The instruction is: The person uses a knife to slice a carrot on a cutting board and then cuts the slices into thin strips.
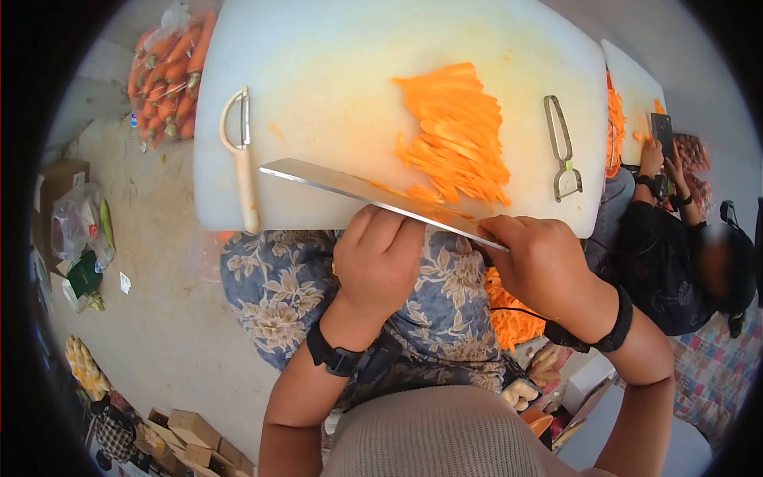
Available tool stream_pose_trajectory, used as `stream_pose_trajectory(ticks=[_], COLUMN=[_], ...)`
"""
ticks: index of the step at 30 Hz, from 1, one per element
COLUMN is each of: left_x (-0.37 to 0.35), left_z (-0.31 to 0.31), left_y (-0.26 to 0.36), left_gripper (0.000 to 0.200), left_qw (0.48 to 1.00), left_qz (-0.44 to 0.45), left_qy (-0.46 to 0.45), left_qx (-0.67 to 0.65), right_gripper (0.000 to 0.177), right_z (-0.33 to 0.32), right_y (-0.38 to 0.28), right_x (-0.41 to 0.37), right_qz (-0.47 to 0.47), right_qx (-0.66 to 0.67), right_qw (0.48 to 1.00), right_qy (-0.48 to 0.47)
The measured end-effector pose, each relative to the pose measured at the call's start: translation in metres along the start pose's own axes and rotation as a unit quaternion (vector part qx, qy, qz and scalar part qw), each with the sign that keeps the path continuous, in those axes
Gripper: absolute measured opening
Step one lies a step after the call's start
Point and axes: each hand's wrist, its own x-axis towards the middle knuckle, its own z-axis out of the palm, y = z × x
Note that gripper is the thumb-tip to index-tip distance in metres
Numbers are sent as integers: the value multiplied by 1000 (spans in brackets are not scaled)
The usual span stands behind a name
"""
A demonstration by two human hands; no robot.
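Note:
A wide-bladed kitchen knife (pixel 381 196) lies slantwise over the front edge of the white cutting board (pixel 318 71), its tip toward the left. My right hand (pixel 544 254) is closed around its handle end, which the fingers hide. Close against the near side of the blade, my left hand (pixel 377 258) has its fingers curled; what they hold, if anything, is hidden. Orange carrot strips (pixel 457 131) are heaped just beyond the blade, and some pieces touch it. A cream-handled peeler (pixel 244 159) rests on the board's left side, and a metal peeler (pixel 560 147) on its right.
A clear bag of whole carrots (pixel 168 79) sits left of the board. More shredded carrot (pixel 513 314) is below the board, by my right forearm. On the right, another person (pixel 668 246) holds a blade at a second board (pixel 632 87). Cardboard boxes (pixel 195 433) stand lower left.

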Motion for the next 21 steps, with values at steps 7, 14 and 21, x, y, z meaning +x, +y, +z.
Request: stream_pose_trajectory(ticks=[7,14,21], left_x=[-1,-2,-1], left_z=[0,-4,-25], left_y=[-1,0,4], left_gripper=[23,22,17], left_qw=[1000,1000,998], left_qz=[6,-10,40], left_qy=[29,-5,20], left_qx=[-6,22,-41], right_gripper=[9,8,13], right_z=[-24,5,-12], right_y=[-6,2,-9], right_x=[-19,-13,-12], right_qz=[6,13,45], right_qx=[-28,-13,25], right_qw=[999,1000,998], right_qy=[-28,13,-20])
